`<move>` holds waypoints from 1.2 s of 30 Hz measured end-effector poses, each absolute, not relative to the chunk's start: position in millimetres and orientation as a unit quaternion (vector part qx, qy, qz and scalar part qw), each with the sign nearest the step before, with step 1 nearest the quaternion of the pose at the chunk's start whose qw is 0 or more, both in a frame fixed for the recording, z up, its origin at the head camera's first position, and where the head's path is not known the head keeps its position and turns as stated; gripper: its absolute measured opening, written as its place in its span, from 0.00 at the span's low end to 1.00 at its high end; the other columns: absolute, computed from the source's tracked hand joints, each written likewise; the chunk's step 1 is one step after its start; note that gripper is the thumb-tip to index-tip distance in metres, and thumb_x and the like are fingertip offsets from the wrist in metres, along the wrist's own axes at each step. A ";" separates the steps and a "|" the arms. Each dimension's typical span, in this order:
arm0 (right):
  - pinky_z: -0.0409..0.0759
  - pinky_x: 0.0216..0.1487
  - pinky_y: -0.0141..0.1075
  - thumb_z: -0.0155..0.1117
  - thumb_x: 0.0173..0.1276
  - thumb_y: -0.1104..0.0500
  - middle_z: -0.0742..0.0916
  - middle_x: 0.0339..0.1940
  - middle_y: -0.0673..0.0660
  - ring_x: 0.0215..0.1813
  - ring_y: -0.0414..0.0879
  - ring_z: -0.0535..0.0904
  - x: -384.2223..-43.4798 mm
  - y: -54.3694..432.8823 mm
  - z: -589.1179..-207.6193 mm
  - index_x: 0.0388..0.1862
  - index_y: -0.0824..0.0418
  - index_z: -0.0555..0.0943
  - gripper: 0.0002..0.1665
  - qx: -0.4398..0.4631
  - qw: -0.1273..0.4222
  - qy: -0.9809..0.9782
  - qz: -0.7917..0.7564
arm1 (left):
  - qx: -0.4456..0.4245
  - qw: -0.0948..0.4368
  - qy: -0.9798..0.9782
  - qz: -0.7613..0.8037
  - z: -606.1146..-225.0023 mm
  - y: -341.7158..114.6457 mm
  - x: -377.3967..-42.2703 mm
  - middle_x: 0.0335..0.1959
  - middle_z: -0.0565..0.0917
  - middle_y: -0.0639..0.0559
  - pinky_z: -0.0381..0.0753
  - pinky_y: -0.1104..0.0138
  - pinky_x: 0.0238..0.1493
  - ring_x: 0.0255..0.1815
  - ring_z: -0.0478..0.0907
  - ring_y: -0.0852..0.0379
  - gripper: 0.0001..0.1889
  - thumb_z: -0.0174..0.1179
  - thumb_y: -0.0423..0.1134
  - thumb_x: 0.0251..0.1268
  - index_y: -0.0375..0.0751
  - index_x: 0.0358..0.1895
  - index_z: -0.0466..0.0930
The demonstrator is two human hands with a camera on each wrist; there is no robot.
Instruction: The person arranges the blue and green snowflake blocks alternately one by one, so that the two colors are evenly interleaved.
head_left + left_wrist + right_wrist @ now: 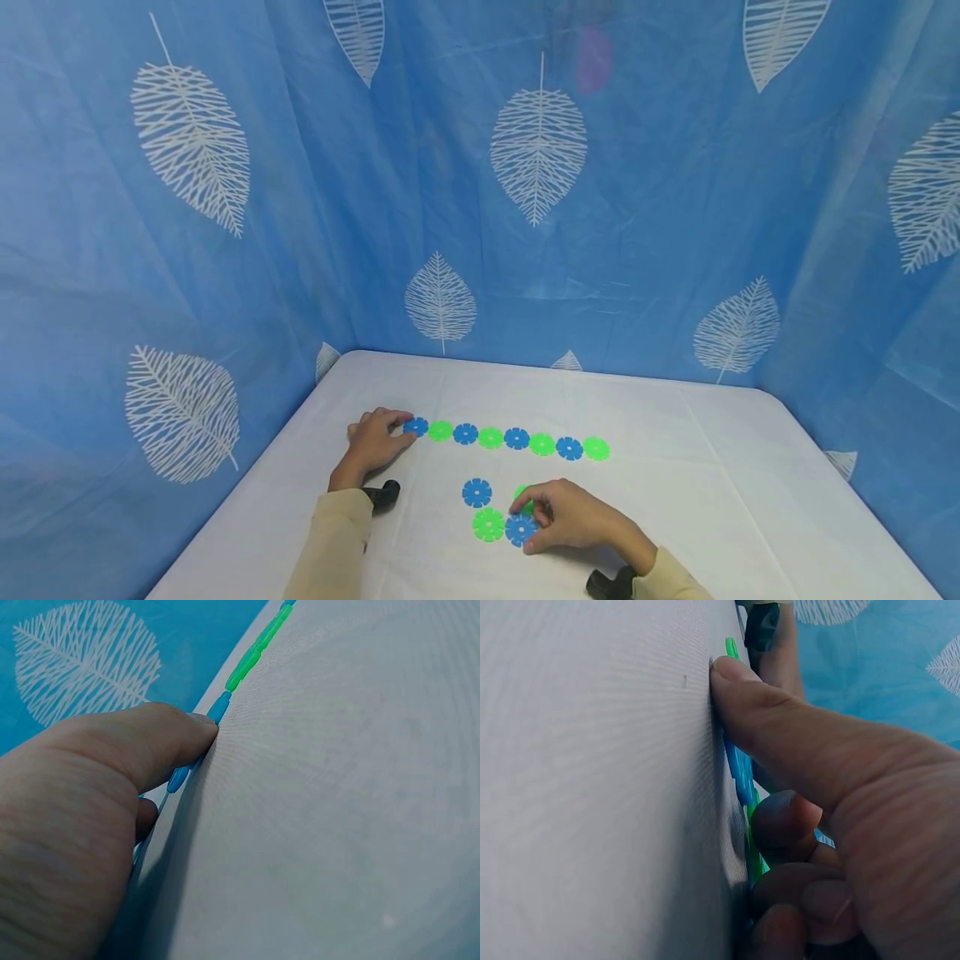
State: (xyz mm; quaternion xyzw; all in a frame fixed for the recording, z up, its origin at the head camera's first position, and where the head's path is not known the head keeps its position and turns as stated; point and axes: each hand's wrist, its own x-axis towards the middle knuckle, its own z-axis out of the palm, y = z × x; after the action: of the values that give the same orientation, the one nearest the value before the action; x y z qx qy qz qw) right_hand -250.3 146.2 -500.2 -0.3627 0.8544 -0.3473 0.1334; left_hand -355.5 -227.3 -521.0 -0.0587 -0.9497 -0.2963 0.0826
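Observation:
In the head view, a row of several alternating blue and green notched snowflake building discs crosses the table. My left hand (pixel 377 439) pinches the blue disc (pixel 417 427) at the row's left end; its thumb (pixel 196 731) lies on that disc's near edge in the left wrist view. Closer to me is a small cluster of discs. There my right hand (pixel 572 515) holds a blue disc (pixel 518 530) at its edges between thumb and index finger, low at the tabletop. A green disc (pixel 522 498) lies behind this disc, partly hidden by the right hand.
Left of the right hand lie a green disc (pixel 488 524) and a blue disc (pixel 477 492). A green disc (pixel 596 448) ends the row at the right. The white-covered table (pixel 675 467) meets blue leaf-patterned curtains (pixel 637 208). Black straps with cameras (pixel 613 583) sit at both wrists.

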 end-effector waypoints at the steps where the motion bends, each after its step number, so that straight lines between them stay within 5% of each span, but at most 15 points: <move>1: 0.70 0.32 0.25 0.78 0.55 0.45 0.74 0.19 0.38 0.22 0.28 0.65 -250.2 146.1 -500.1 0.52 0.51 0.85 0.26 -0.362 0.134 0.855 -0.347 | -0.059 0.083 -0.950 -0.297 -520.8 -227.1 -355.2 0.52 0.82 0.51 0.57 0.48 0.54 0.55 0.72 0.49 0.21 0.66 0.53 0.61 0.57 0.57 0.84; 20: 0.73 0.39 0.26 0.77 0.57 0.43 0.71 0.19 0.36 0.22 0.28 0.63 -249.8 146.2 -500.7 0.51 0.50 0.84 0.26 -0.380 0.127 0.859 -0.320 | -0.062 0.085 -0.950 -0.295 -520.5 -226.3 -353.6 0.52 0.82 0.50 0.58 0.48 0.53 0.55 0.72 0.48 0.21 0.67 0.53 0.61 0.56 0.57 0.84; 36: 0.70 0.30 0.24 0.79 0.54 0.46 0.69 0.19 0.37 0.22 0.27 0.61 -253.7 153.8 -506.4 0.47 0.44 0.84 0.21 -0.406 0.117 0.833 -0.358 | -0.055 0.080 -0.951 -0.294 -522.0 -226.1 -356.0 0.53 0.82 0.51 0.58 0.48 0.54 0.56 0.72 0.49 0.21 0.66 0.53 0.62 0.58 0.58 0.83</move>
State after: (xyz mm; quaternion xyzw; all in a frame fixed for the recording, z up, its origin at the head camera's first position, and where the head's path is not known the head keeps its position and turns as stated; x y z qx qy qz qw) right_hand -253.7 153.8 -506.4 -0.4058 0.8329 -0.3576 0.1173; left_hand -356.0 -226.1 -522.0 -0.0548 -0.9509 -0.2940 0.0797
